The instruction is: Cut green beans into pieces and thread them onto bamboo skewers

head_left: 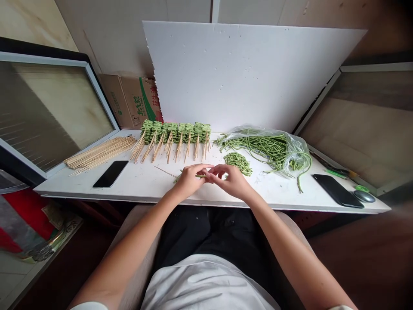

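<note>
My left hand (190, 181) grips a thin wooden skewer (165, 172) whose point sticks out to the left, with a short folded piece of green long bean (200, 175) at its other end. My right hand (231, 181) pinches that bean piece from the right, and the fingertips of both hands nearly meet over it. A heap of cut bean pieces (238, 163) lies just beyond my right hand. Behind my hands, a row of finished bean skewers (176, 132) stands with the sticks pointing toward me.
A bundle of bare skewers (100, 153) and a black phone (110, 173) lie left on the white table (277, 194). Long beans in a plastic bag (261, 148) lie right, near another phone (337, 190), a grey mouse (364, 196) and green-handled pliers (335, 172).
</note>
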Tool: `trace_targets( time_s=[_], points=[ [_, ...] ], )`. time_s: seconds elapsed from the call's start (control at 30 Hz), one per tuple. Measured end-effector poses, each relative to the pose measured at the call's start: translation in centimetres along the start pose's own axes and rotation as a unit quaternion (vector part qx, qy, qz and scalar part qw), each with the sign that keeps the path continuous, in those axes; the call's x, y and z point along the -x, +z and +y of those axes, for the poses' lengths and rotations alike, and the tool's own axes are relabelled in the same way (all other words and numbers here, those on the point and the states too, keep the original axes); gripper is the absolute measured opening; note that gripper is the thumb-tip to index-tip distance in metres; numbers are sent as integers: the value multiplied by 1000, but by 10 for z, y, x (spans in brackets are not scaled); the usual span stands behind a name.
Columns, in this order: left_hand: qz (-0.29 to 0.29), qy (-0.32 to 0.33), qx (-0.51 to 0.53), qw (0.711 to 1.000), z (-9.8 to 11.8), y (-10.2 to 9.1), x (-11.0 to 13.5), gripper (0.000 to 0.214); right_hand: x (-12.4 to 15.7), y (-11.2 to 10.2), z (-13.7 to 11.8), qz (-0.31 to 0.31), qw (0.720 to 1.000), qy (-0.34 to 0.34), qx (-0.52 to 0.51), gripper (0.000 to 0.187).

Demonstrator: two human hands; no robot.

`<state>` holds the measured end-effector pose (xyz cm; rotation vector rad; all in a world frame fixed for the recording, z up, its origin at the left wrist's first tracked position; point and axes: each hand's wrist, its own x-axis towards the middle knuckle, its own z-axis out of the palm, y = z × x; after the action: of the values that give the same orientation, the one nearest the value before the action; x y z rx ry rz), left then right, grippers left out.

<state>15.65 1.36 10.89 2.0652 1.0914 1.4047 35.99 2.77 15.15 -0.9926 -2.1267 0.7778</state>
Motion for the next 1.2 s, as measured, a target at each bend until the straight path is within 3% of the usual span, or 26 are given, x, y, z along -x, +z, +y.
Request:
trace_targets(
  time_s=[0.13, 0.33, 0.63, 0.7, 0.83, 1.2],
  points=[
    [-17, -14, -36, 999, -2, -1, 1, 57, 1, 6, 11, 31, 998, 13, -56, 33],
    [-6, 28, -98, 995, -3, -8, -3, 20, 5, -11, 21, 65, 995, 21, -66, 43],
    [30, 97, -164, 981, 3, -1, 0, 3, 9, 2, 21, 72, 990, -110, 60, 22],
    [20, 118, -175, 977, 4, 0, 1, 6, 9, 7, 23, 82, 986, -126, 76, 15],
    [10, 147, -175, 974, 8, 0, 0, 18, 11, 11, 24, 94, 984, -143, 58, 22],
    [-29, 123, -158, 979, 6, 1, 0, 25, 10, 2, 23, 41, 985, -166, -4, 20]
  ],
)
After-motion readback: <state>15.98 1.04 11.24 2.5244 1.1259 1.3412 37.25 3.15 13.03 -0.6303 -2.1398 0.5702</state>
